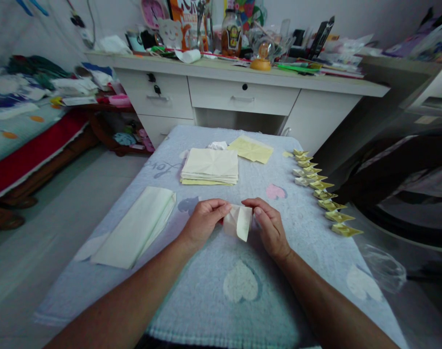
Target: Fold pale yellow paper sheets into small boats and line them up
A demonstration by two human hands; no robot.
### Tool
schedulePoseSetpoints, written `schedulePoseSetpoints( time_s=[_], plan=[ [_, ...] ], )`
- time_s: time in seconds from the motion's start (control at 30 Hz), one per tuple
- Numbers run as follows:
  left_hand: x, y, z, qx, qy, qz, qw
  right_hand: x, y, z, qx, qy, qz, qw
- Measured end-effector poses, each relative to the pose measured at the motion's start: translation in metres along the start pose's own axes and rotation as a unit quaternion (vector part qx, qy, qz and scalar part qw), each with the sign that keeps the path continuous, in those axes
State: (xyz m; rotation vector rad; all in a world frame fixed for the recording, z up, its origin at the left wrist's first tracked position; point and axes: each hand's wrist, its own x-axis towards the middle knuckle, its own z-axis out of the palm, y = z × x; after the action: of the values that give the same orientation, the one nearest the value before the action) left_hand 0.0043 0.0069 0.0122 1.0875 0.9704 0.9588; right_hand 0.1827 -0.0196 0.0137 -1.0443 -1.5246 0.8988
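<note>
Between my two hands, a small folded piece of pale paper [238,222] is held above the cloth-covered table. My left hand [209,217] pinches its upper left edge with thumb and forefinger. On the other side, my right hand [270,225] grips the right edge, thumb toward me; one flap of the paper bends downward. Just beyond lies a stack of creased cream sheets [209,165], with yellowish sheets at its bottom. A row of several folded paper boats [324,196], mostly yellow, runs along the table's right side.
A long folded pale paper bundle [137,228] lies at left. Yellow creased sheets [252,148] and a crumpled white scrap [218,145] sit behind the stack. A cluttered white desk [242,92] stands beyond the blue cloth [191,291]; a washing machine [417,145] is at right, a bed [35,131] at left.
</note>
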Motion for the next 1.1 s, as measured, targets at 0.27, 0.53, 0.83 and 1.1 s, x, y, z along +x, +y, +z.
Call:
schedulePoseSetpoints(
  time_s=[0.27, 0.53, 0.83, 1.1],
  plan=[
    [-0.0032, 0.0052, 0.0025, 0.011, -0.004, 0.046, 0.999, -0.0001, 0.0031, 0.0027, 0.008, -0.033, 0.065, 0.997],
    [-0.0043, 0.0038, 0.0, 0.042, 0.026, 0.071, 0.996, -0.0006, 0.003, 0.0021, 0.026, -0.04, 0.083, 0.995],
    [-0.006, 0.0072, 0.0015, -0.003, 0.011, 0.063, 0.998, -0.0002, 0.0056, 0.0037, 0.075, -0.051, 0.111, 0.99],
    [-0.0042, 0.0026, 0.0045, -0.048, -0.067, 0.039, 0.996, 0.002, 0.0078, 0.0054, 0.14, -0.008, 0.152, 0.978]
  ],
)
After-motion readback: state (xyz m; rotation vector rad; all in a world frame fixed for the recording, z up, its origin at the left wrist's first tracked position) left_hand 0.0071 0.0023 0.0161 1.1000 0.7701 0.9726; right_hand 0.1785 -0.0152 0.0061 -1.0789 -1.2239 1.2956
